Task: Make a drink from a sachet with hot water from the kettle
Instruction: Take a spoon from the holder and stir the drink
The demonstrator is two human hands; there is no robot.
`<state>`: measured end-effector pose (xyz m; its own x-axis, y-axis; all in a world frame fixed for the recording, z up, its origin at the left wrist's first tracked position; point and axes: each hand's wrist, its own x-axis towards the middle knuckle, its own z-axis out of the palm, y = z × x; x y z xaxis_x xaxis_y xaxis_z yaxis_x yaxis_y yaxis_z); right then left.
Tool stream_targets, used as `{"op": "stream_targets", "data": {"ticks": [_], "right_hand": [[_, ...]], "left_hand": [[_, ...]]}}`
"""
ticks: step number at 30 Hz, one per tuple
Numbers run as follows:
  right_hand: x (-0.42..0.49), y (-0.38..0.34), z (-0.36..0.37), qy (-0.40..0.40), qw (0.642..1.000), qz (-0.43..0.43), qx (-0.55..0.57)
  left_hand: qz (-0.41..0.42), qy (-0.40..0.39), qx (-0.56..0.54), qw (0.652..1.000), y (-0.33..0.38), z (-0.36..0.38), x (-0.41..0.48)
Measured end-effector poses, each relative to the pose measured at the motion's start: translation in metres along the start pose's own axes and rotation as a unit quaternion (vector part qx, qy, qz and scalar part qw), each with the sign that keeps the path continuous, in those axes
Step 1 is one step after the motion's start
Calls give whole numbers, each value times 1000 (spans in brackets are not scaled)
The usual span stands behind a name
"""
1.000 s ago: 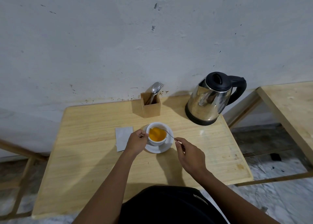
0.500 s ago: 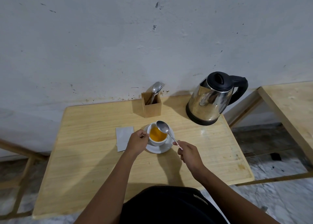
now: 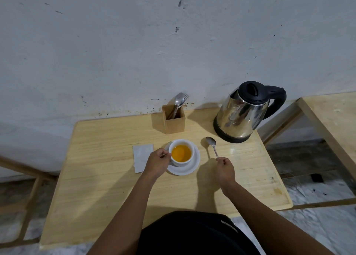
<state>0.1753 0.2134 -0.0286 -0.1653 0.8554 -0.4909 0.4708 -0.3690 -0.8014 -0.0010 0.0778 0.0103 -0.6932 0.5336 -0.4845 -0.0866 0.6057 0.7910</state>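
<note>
1. Now the left hand (image 3: 157, 163) is curled closed against the left side of the white cup (image 3: 181, 152), pinching its handle; the cup stands on a white saucer (image 3: 185, 168) and holds orange drink.
2. Just right of the saucer, the right hand (image 3: 224, 168) is clenched around the near end of a teaspoon (image 3: 212, 145); the spoon's bowl points far, toward the kettle (image 3: 244, 112), and whether it touches the tabletop (image 3: 107, 177) I cannot tell.
3. Counted: one cup, one saucer, one steel kettle with a black lid and handle at the far right, one wooden cutlery holder (image 3: 174, 119) at the far edge with a spoon and a fork showing, and one flat pale sachet (image 3: 142, 157) just left of the left hand.
4. Bare wood lies open on the left and near parts of the tabletop; the kettle sits close to the right edge, and a second table (image 3: 335, 123) stands apart on the right.
</note>
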Motion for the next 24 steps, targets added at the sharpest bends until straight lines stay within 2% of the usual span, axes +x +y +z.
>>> {"op": "stream_targets", "data": {"ticks": [3, 6, 12, 19, 24], "right_hand": [[8, 1, 8, -9, 999, 3, -32], [15, 4, 11, -27, 993, -10, -118], [18, 11, 10, -20, 953, -81, -292], [17, 10, 8, -23, 936, -110, -334], [19, 7, 9, -26, 929, -99, -355]], "left_hand": [[-1, 0, -1, 1000, 0, 0, 0], [-3, 1, 2, 1000, 0, 0, -1], [2, 3, 5, 1000, 1, 0, -1], [4, 6, 6, 1000, 2, 0, -2], [3, 4, 7, 1000, 3, -1, -2]]}}
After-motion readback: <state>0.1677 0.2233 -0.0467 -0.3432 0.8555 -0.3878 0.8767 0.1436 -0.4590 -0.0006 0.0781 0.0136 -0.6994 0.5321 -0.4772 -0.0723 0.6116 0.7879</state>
